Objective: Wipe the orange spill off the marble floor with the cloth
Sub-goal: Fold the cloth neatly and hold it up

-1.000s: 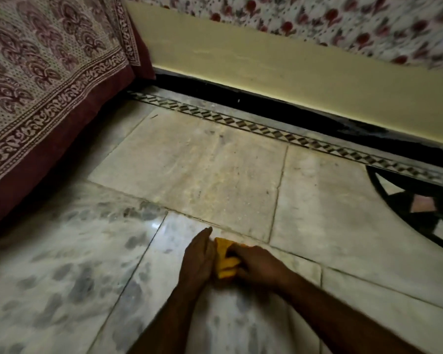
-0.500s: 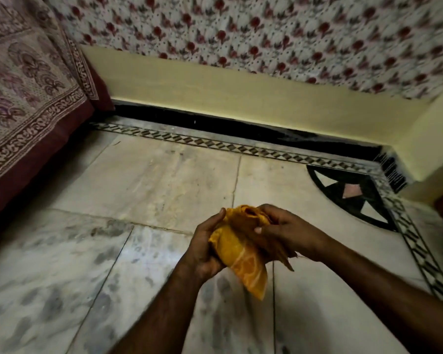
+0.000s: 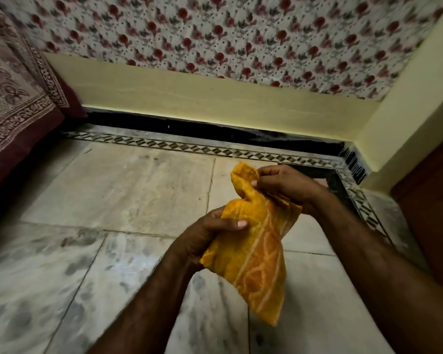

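Cloth (image 3: 256, 254) orange, pale-striped, bunched between left hand (image 3: 205, 238), right hand (image 3: 281, 185).

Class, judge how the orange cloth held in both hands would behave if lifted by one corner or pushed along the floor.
Probably floppy: the orange cloth bunches between the left hand and right hand, its free end hanging limp. Likely light, since it hangs from their grip alone. Pushed on the marble floor, it would probably crumple rather than slide flat.
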